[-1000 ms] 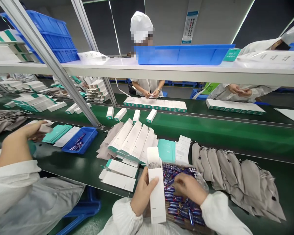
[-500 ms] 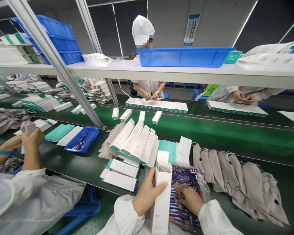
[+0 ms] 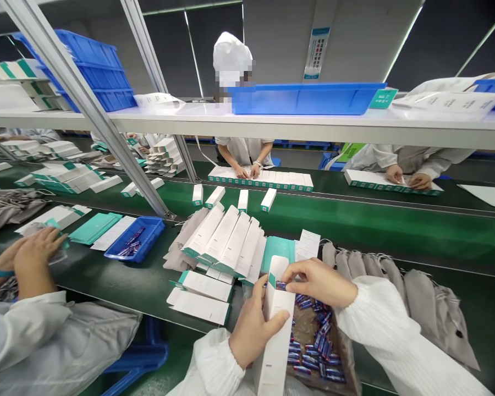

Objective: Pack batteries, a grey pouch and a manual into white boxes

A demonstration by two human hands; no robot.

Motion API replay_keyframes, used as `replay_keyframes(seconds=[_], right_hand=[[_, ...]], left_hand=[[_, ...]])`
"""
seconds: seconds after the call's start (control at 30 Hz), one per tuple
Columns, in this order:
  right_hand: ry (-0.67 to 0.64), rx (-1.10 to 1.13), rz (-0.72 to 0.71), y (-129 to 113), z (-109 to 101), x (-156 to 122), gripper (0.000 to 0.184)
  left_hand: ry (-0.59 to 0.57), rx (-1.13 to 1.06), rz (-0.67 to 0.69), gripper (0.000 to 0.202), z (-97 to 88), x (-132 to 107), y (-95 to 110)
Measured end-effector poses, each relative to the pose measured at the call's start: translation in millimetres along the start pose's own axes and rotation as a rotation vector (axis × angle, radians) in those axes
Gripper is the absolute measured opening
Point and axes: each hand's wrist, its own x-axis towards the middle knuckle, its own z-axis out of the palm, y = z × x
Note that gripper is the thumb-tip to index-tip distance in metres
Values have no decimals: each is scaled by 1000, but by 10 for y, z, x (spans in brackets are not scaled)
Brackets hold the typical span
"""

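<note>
My left hand [image 3: 253, 327] grips a tall white carton [image 3: 275, 335] upright, its top flap open. My right hand [image 3: 318, 282] is pinched at the carton's mouth, holding a small purple-blue battery [image 3: 281, 285] over the opening. Just below and to the right lies a clear bag of purple-blue batteries [image 3: 318, 346] on the dark green bench [image 3: 107, 275]. A fan of white cartons with teal ends [image 3: 226, 239] lies behind the held carton, and two flat cartons [image 3: 200, 294] lie to its left.
Grey cloth pouches [image 3: 416, 297] are spread at the right. Teal cards [image 3: 278, 250] and white leaflets [image 3: 308, 245] lie behind my hands. A neighbour's hands [image 3: 31, 256] work at the left near a blue tray [image 3: 137, 237]. Small white boxes [image 3: 231, 198] ride the green conveyor; people work opposite under a shelf.
My right hand has come up out of the battery bag to the carton's open top with a battery in its fingers. The left hand keeps its hold on the carton.
</note>
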Motion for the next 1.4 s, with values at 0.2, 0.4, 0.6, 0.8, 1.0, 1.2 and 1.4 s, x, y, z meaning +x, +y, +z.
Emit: replay_keyframes(seconds=[0.2,0.4,0.6,0.8,1.0,1.2,1.4], right_hand=[[-76,-104,-75,-19,138,-35,43],[267,10,-83,126,409,-137,33],[369,1117,297,282,833,-52,47],[340,1145,210,214,996,-30,40],[258,588,28,385,843,-129,37],[274,747,76,294,827,-79,32],[203,836,196,33,670,-99,33]], left_hand=[[11,-5,52,68,-49,-17,-74],[-14,65,119,40,-140,19,-40],[-83,141,178,31,-159,23,131],[-88,17,126,35,-54,-5,6],[-30,-312,-4,65,17,-62,-143],[-68,-71,30,60,-106,-40,48],[-86,-124,13,61,-102,-37,53]])
